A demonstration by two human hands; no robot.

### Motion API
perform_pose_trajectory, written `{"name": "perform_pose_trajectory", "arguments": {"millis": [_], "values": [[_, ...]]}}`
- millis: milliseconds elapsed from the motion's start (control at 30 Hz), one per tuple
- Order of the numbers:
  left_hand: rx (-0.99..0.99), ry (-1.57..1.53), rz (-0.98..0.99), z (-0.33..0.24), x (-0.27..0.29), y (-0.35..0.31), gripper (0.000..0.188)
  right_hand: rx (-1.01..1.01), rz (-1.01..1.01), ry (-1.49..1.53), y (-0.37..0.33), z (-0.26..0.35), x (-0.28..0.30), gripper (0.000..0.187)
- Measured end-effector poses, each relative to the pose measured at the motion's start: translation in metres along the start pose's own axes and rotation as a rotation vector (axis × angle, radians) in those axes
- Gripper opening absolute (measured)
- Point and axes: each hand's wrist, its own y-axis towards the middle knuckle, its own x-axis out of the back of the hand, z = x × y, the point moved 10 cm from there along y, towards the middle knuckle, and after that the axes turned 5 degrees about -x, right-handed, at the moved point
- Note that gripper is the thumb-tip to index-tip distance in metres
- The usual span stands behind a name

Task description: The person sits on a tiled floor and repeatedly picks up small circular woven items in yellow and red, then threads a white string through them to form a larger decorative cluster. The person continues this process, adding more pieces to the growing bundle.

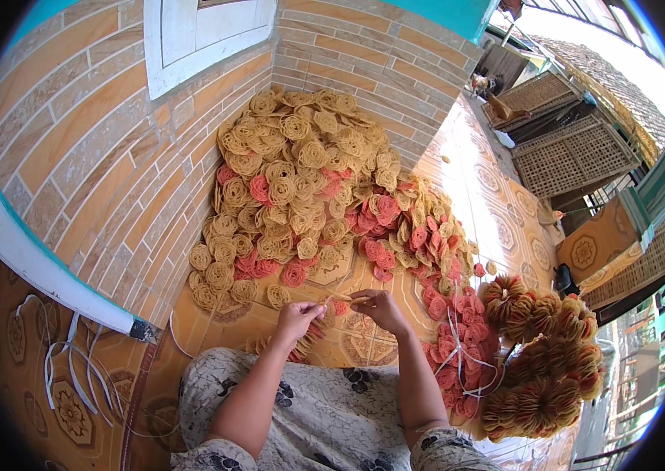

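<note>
Over my lap, my left hand (299, 320) is closed in a pinch; what lies between its fingertips is too small to make out. My right hand (383, 312) pinches a thin yellow lacy cracker (359, 300), seen almost edge-on, its edge close to the left fingertips. Beneath the left hand a row of crackers (313, 334), yellow and pink, stands packed on edge, partly hidden by my forearm. Just beyond my hands spreads a large heap of round, coiled yellow crackers (293, 165) with pink crackers (379, 212) mixed in.
Bundled rings of crackers (540, 400) sit at the right, beside pink crackers tied with white strips (458, 353). More white strips (73, 353) lie on the tiled floor at left. A brick-patterned wall (105, 118) backs the heap. Woven racks (575, 157) lean at far right.
</note>
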Motion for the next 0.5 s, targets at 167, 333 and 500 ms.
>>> {"name": "perform_pose_trajectory", "arguments": {"millis": [167, 333, 500], "values": [[-0.019, 0.386, 0.078, -0.013, -0.004, -0.003, 0.023, -0.268, 0.085, 0.623, 0.001, -0.032, -0.011, 0.036], [0.076, 0.479, 0.118, -0.029, -0.014, -0.017, 0.02, -0.202, 0.086, 0.889, 0.006, -0.024, -0.016, 0.038], [0.066, 0.416, 0.093, -0.023, -0.012, -0.014, 0.02, -0.017, 0.088, 0.374, 0.002, 0.012, -0.015, 0.044]]}}
